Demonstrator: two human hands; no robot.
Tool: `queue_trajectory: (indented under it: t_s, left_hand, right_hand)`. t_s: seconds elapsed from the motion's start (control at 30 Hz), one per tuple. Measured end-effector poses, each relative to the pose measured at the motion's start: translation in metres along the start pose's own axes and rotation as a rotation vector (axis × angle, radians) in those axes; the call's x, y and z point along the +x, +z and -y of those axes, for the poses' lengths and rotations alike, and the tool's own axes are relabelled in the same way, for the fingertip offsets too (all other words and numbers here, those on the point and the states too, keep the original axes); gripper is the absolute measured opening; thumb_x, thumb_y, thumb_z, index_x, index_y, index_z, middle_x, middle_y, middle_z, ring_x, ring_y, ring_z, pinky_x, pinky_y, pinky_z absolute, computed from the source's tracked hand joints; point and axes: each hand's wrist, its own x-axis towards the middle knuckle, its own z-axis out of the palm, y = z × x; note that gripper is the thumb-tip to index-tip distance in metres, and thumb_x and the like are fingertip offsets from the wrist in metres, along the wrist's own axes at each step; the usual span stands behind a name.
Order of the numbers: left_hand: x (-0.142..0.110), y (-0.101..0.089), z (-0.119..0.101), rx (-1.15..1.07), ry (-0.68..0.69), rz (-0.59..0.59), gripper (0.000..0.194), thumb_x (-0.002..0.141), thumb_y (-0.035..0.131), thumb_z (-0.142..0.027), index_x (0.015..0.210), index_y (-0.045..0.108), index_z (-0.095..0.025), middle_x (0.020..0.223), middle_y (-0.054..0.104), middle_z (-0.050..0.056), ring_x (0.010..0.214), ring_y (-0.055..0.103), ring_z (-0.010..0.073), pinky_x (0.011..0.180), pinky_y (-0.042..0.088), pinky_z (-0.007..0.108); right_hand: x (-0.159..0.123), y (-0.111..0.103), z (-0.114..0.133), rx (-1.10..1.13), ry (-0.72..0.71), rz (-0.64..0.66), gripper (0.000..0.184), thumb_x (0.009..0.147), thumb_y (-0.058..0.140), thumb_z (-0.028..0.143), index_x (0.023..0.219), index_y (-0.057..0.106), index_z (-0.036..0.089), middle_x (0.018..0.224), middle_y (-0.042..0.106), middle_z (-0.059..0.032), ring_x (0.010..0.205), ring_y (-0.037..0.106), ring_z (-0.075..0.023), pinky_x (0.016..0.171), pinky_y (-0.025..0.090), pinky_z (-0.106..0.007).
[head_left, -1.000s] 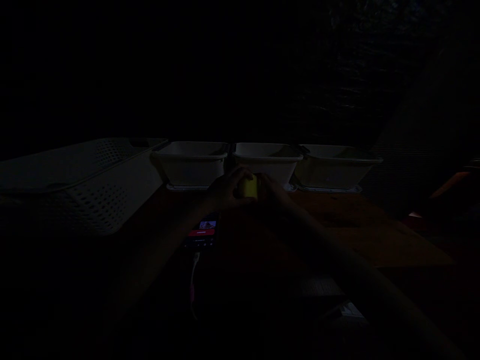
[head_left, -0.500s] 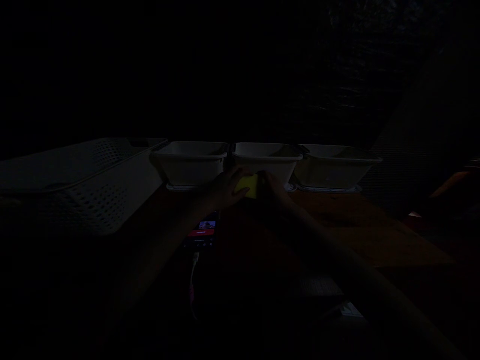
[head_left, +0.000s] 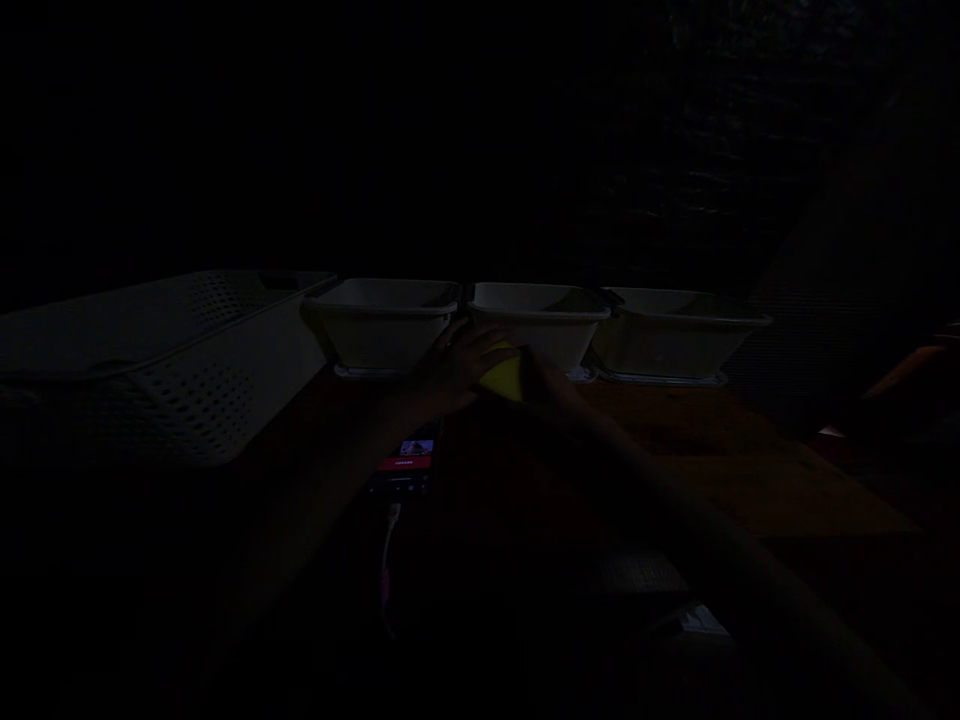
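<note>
Well, left hand: fingers clamped on yellow thing
Right hand: right beside it, can't tell the fingers, too dark
Phone: nearer, left of it
Tubs: three, behind it

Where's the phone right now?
In the head view, the phone lies on the table, left of centre, just below the left hand, with a white cable at its near end.

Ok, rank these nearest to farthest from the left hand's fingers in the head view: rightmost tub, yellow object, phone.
1. Yellow object: right at the left hand's fingers.
2. Phone: below that hand, on the wearer's side.
3. Rightmost tub: off right, beyond the other hand.
</note>
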Motion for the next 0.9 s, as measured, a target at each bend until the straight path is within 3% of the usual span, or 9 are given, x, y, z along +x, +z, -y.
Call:
queue_trajectory:
  t_s: [0.13,0.37,0.6,0.9]
  left_hand:
    - [0.002,-0.002,0.000,-0.028,0.043,-0.024,0.059,0.072,0.058,-0.013,0.129,0.044,-0.022,0.140,0.040,0.007,0.132,0.030,0.0235,0.110,0.010,0.050]
    - [0.000,0.008,0.007,-0.110,0.094,-0.058,0.056,0.072,0.060,-0.017,0.127,0.048,-0.019,0.132,0.051,0.006,0.123,0.044,0.0204,0.105,0.030,0.040]
    - [-0.002,0.014,0.005,-0.145,-0.005,-0.050,0.055,0.070,0.059,-0.012,0.123,0.050,-0.021,0.128,0.054,0.004,0.116,0.051,0.0173,0.099,0.040,0.032]
    - [-0.004,0.005,-0.001,-0.096,-0.246,0.150,0.048,0.077,0.058,-0.028,0.124,0.050,-0.027,0.122,0.059,0.000,0.104,0.059,0.0170,0.086,0.046,0.027]
  right_hand:
    - [-0.002,-0.001,0.013,0.066,-0.022,0.029,0.079,0.067,0.065,0.047,0.131,0.033,0.013,0.122,0.051,-0.0192,0.106,0.053,-0.0322,0.085,0.046,-0.048]
    - [-0.003,-0.004,0.022,0.089,-0.110,0.022,0.071,0.071,0.063,0.044,0.129,0.037,0.011,0.125,0.051,-0.0183,0.112,0.051,-0.0272,0.092,0.044,-0.043]
    - [-0.001,-0.007,0.026,0.083,-0.069,0.056,0.066,0.070,0.062,0.040,0.125,0.043,0.008,0.123,0.053,-0.0198,0.110,0.053,-0.0271,0.090,0.044,-0.041]
    - [0.002,-0.012,0.022,-0.001,0.068,0.163,0.056,0.072,0.060,0.029,0.124,0.051,0.010,0.119,0.059,-0.0142,0.105,0.058,-0.0245,0.088,0.046,-0.034]
